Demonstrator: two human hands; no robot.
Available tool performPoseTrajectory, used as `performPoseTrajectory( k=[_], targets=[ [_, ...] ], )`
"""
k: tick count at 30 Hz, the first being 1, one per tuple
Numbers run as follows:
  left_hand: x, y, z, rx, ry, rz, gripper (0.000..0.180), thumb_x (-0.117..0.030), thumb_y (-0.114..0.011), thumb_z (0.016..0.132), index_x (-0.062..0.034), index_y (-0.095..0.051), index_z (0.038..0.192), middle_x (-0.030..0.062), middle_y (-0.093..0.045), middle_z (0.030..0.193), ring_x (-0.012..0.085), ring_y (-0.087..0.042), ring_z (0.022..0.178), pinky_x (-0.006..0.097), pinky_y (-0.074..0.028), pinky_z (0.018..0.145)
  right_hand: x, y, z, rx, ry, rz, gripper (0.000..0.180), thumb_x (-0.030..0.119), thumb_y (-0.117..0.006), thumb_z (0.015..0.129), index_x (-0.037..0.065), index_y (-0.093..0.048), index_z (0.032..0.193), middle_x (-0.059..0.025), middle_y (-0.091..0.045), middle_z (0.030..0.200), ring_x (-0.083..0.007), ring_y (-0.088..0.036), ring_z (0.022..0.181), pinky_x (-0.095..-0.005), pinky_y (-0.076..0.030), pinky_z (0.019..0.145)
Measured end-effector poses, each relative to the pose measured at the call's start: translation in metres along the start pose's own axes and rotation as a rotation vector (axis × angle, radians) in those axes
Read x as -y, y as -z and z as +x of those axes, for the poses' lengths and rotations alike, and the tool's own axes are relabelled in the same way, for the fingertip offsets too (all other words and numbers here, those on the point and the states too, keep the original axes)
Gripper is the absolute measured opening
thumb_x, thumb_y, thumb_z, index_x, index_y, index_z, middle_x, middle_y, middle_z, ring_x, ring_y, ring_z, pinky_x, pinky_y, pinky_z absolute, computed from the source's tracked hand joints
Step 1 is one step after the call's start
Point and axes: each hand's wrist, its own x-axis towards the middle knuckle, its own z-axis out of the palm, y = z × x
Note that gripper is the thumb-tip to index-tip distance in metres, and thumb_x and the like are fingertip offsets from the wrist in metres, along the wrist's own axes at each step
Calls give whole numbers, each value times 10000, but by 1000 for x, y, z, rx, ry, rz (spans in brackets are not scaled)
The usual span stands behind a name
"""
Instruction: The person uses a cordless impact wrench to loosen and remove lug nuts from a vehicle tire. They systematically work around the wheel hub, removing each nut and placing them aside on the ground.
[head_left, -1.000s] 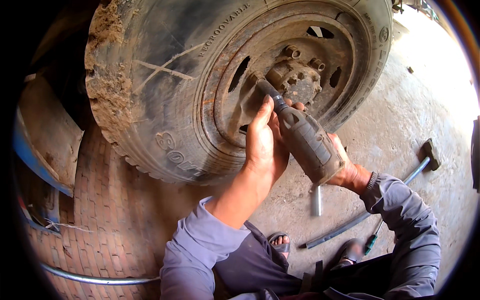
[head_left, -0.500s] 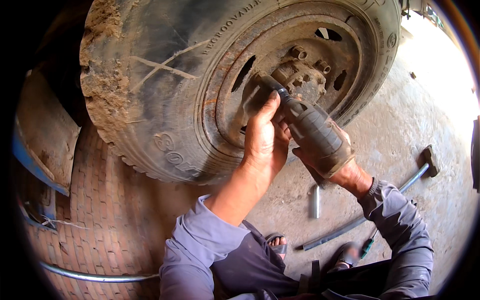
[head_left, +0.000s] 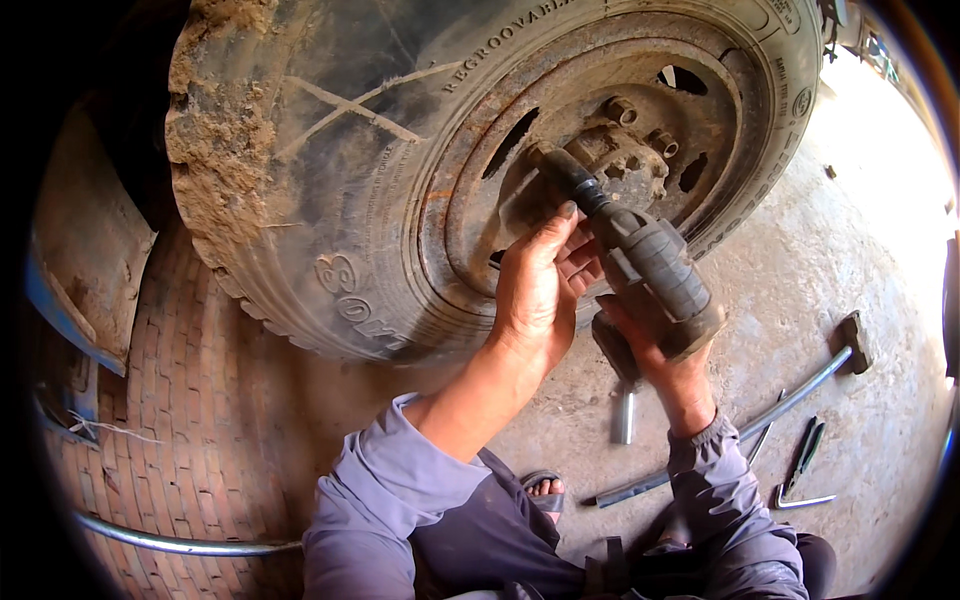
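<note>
A dark impact wrench point(head_left: 655, 265) with a long socket point(head_left: 565, 170) points at the rusty rim point(head_left: 470, 130) of a muddy truck wheel. The socket's tip meets the wheel face beside the hub point(head_left: 630, 165); the nut there is hidden. My right hand point(head_left: 670, 365) is wrapped round the wrench's handle point(head_left: 613, 345), its fingers partly covered by the tool body. Under the wrench's nose, my left hand point(head_left: 540, 285) curls its fingers against the tool, thumb raised apart. A silver tube point(head_left: 627, 418) shows below the handle; whether it is attached, I cannot tell. Exposed wheel nuts point(head_left: 621, 111) sit to the right.
A hammer head point(head_left: 853, 342) with a long metal handle lies on the concrete at right. Near it are a black-handled tool point(head_left: 806, 450) and an L-shaped rod point(head_left: 808, 502). A curved metal pipe point(head_left: 180, 542) crosses the brick floor point(head_left: 190, 440); a blue-edged metal panel point(head_left: 95, 250) stands left.
My view has shifted, so the wheel sits a little lower and farther right. My right forearm has swung inward, uncovering the tools on the floor. My left thumb has come off the socket.
</note>
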Motion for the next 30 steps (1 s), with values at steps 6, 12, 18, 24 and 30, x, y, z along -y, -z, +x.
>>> performPoseTrajectory(
  k=[6,12,18,24,30],
  targets=[
    [0,-27,-13,-4,-38,-34,308,-363,-633,966,-77,-637,1078,40,-681,1012,137,-656,868,302,-525,812,-7,-16,-13,-46,16,-98,340,124,-796,752,97,-714,1081,-71,-694,932,-250,-633,750,-348,-538,646],
    [4,-17,-11,54,-47,-21,251,-312,-646,970,-80,-636,1063,20,-669,981,122,-638,861,297,-519,812,1,-14,-7,-3,110,-141,412,53,-769,736,88,-702,1140,-99,-712,1059,-292,-681,946,-367,-549,792],
    [6,-18,-8,6,-44,-29,222,-279,-667,961,-80,-649,1058,5,-661,975,116,-605,913,280,-478,851,-14,-28,-31,12,-342,300,421,18,-751,743,93,-698,1155,-114,-704,1076,-307,-692,941,-388,-551,818],
    [0,-8,-2,-80,17,-92,248,-283,-666,958,-58,-656,1060,40,-671,963,161,-646,877,317,-518,820,3,-30,-11,29,151,-173,383,23,-745,785,43,-679,1162,-100,-725,1011,-209,-697,882,-320,-553,772],
    [0,-4,6,16,98,-165,365,-375,-643,954,-53,-602,1121,118,-689,1006,238,-657,928,402,-524,879,-10,-6,-5,173,-316,416,380,65,-759,758,9,-639,1113,-74,-697,875,-96,-613,792,-286,-521,732]
  ],
)
